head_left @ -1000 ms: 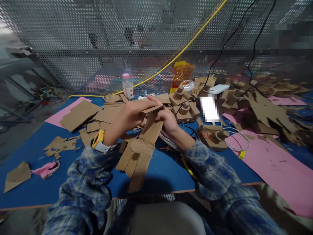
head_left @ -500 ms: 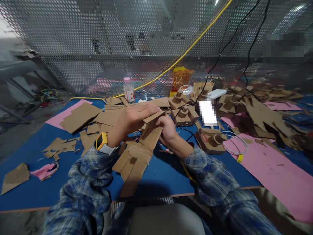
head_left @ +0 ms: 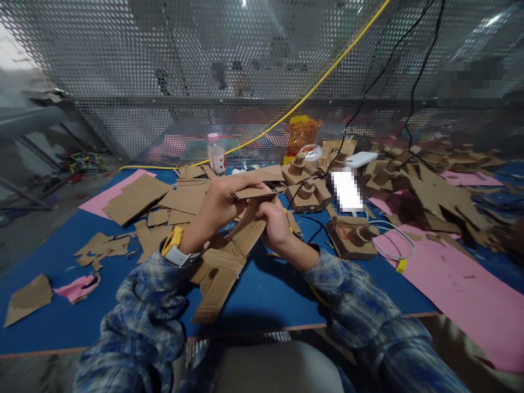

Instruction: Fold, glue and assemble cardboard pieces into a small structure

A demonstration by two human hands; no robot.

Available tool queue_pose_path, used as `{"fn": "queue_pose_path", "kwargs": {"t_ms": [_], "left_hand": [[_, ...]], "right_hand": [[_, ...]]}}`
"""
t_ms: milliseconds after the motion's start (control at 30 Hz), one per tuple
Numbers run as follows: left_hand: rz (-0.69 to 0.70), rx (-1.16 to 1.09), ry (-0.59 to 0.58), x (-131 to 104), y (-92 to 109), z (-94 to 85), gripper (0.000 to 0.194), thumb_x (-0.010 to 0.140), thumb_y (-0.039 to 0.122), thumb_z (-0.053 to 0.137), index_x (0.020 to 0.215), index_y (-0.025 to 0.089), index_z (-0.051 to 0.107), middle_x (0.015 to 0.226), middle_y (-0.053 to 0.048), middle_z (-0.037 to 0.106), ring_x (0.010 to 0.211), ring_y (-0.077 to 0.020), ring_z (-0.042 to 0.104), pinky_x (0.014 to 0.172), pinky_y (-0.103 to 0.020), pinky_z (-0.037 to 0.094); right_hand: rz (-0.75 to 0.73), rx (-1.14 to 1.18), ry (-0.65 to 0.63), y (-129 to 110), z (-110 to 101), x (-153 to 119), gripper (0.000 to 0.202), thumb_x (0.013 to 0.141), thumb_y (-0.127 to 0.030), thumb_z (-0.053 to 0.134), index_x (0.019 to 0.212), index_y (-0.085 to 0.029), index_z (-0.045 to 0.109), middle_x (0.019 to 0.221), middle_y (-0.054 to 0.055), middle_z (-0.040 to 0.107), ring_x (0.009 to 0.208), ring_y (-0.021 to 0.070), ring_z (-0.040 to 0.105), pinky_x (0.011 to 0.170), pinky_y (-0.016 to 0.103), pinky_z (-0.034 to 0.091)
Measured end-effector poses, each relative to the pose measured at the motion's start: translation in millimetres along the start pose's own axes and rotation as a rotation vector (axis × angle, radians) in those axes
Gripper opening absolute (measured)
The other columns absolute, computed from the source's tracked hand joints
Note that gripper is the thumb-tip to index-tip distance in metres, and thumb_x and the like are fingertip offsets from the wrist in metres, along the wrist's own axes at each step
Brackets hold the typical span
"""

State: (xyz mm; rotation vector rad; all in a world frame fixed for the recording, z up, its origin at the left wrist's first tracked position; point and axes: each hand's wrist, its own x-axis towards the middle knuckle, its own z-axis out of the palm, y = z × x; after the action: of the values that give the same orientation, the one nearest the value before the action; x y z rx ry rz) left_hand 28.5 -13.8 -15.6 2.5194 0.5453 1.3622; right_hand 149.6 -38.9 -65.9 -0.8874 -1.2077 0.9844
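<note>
Between my hands is a folded piece of cardboard (head_left: 223, 261), tilted, its near end low over the front of the blue table. My left hand (head_left: 225, 202) grips its upper left side, fingers behind a raised flap (head_left: 256, 192). On the right, my right hand (head_left: 277, 222) is closed around the far end, with the thumb pressed on the inner face. A dark round hole shows in the lower panel. Some of the fingers are hidden behind the cardboard. A yellow watch (head_left: 172, 243) sits on my left wrist.
Cardboard scraps (head_left: 102, 248) and pink paper (head_left: 462, 295) lie on the blue table (head_left: 278, 303). Several cardboard pieces with round posts (head_left: 307, 194) stand behind my right hand. A pink-capped bottle (head_left: 216, 155), a white cable (head_left: 403, 240) and a perforated metal screen (head_left: 245, 71) are farther back.
The cardboard's near end has tipped up, and its flap now lies flatter to my view. My left fingers have curled behind the flap, and my right thumb has shifted onto the inner face.
</note>
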Motion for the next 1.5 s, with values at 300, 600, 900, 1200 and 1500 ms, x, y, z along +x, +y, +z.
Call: {"fn": "queue_pose_path", "kwargs": {"t_ms": [300, 600, 900, 1200, 1500], "left_hand": [[0.126, -0.003, -0.125, 8.7, -0.9, -19.9, 0.026, 0.084, 0.027, 0.061, 0.108, 0.020, 0.067, 0.104, -0.008, 0.072, 0.094, -0.0170, 0.068, 0.082, -0.026, 0.053], [0.121, -0.161, -0.164, 7.9, 13.8, -10.3, 0.019, 0.087, 0.028, 0.058, 0.097, 0.019, 0.071, 0.094, -0.007, 0.074, 0.087, -0.0171, 0.069, 0.077, -0.027, 0.055], [0.385, -0.164, -0.036, 1.2, 16.7, 15.9, 0.010, 0.086, 0.026, 0.058, 0.086, 0.020, 0.067, 0.080, -0.001, 0.073, 0.075, -0.0136, 0.069, 0.070, -0.024, 0.057], [0.279, -0.042, -0.140, 2.4, 10.7, 7.3, 0.019, 0.086, 0.038, 0.057, 0.080, 0.024, 0.069, 0.075, 0.002, 0.071, 0.072, -0.0152, 0.068, 0.062, -0.026, 0.058], [0.296, 0.027, 0.014, -7.8, 12.4, 21.2, 0.018, 0.089, 0.029, 0.052, 0.082, 0.026, 0.068, 0.082, 0.004, 0.073, 0.077, -0.0148, 0.070, 0.066, -0.028, 0.059]], "right_hand": [[-0.142, -0.139, -0.267, -30.3, -19.5, 11.1, 0.054, 0.074, -0.026, 0.039, 0.127, -0.020, 0.043, 0.123, 0.006, 0.056, 0.115, 0.0219, 0.052, 0.095, 0.042, 0.048], [-0.334, 0.093, -0.421, -47.2, -28.5, 14.7, 0.064, 0.087, -0.054, 0.015, 0.143, -0.024, 0.026, 0.147, 0.004, 0.037, 0.138, 0.0193, 0.031, 0.111, 0.044, 0.029], [-0.431, 0.035, -0.659, -66.6, -30.5, -6.1, 0.061, 0.089, -0.059, 0.025, 0.123, -0.020, 0.057, 0.138, 0.008, 0.050, 0.130, 0.0261, 0.042, 0.111, 0.046, 0.028], [-0.389, -0.098, -0.886, -73.3, -38.3, 6.5, 0.071, 0.084, -0.072, 0.024, 0.106, -0.020, 0.066, 0.136, 0.008, 0.046, 0.130, 0.0241, 0.038, 0.112, 0.041, 0.026], [-0.368, -0.045, -0.670, -65.6, -31.4, -3.5, 0.065, 0.087, -0.065, 0.024, 0.082, -0.019, 0.070, 0.118, 0.009, 0.060, 0.112, 0.0240, 0.055, 0.101, 0.040, 0.041]]}}
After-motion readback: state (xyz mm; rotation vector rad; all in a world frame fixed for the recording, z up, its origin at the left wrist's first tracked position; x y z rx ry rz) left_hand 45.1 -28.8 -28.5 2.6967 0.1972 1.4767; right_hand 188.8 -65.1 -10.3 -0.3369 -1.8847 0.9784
